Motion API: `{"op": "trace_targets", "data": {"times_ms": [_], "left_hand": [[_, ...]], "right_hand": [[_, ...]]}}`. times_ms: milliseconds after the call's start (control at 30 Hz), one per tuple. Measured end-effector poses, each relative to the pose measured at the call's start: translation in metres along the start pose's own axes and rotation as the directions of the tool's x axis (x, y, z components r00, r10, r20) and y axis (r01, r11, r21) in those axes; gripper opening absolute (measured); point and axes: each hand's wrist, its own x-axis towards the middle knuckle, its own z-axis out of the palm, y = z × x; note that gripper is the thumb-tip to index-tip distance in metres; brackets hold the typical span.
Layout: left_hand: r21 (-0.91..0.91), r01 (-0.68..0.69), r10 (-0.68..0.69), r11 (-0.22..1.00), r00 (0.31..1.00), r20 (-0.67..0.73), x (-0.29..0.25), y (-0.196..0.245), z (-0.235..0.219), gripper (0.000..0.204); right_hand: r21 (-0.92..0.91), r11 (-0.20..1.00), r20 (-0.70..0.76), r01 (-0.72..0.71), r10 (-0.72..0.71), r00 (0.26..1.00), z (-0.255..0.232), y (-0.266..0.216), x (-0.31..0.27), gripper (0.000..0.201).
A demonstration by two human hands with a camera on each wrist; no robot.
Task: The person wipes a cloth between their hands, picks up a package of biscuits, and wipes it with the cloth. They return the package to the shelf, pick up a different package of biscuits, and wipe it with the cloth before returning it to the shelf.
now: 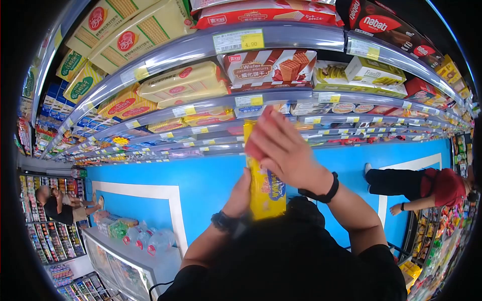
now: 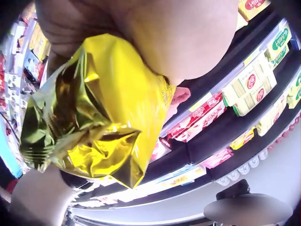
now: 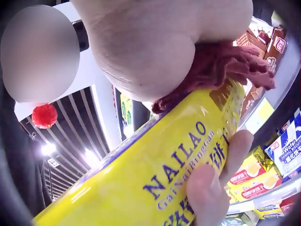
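My left hand (image 1: 238,194) grips a yellow biscuit packet (image 1: 267,194) by its side and holds it upright in front of the chest. In the right wrist view two left fingertips (image 3: 207,190) press on the packet's printed face, which reads NAILAO. My right hand (image 1: 290,155) holds a dark red cloth (image 3: 214,68) against the packet's upper part, its fingers lying over that end. The bunched cloth shows between the palm and the wrapper. In the left wrist view the packet's crimped, shiny gold end (image 2: 40,150) points toward the camera.
Shelves with price labels (image 1: 241,40) curve across ahead, filled with boxed wafers (image 1: 271,69) and bagged biscuits (image 1: 183,83). Blue floor (image 1: 211,175) lies below. A person in red (image 1: 447,188) stands to the right, another person (image 1: 60,205) sits at left near a freezer (image 1: 118,261) bearing bottles.
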Motion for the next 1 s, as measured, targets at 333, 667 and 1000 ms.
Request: {"op": "trace_targets", "data": {"times_ms": [333, 667, 1000], "left_hand": [[-0.341, -0.027, 0.059, 0.940, 0.995, 0.085, 0.005, 0.018, 0.005, 0.075], [0.017, -0.063, 0.064, 0.998, 0.997, -0.047, 0.009, 0.006, 0.009, 0.067], [-0.196, -0.052, 0.060, 0.979, 0.998, 0.037, 0.013, 0.019, 0.019, 0.068]], "right_hand": [[0.135, 0.935, 0.225, 0.328, -0.351, 0.909, 0.005, -0.044, -0.049, 0.065], [-0.056, 0.998, 0.093, 0.015, -0.010, 0.996, -0.017, 0.003, -0.003, 0.073], [0.043, 0.985, 0.179, 0.170, -0.175, 0.968, -0.010, -0.022, -0.047, 0.070]]}}
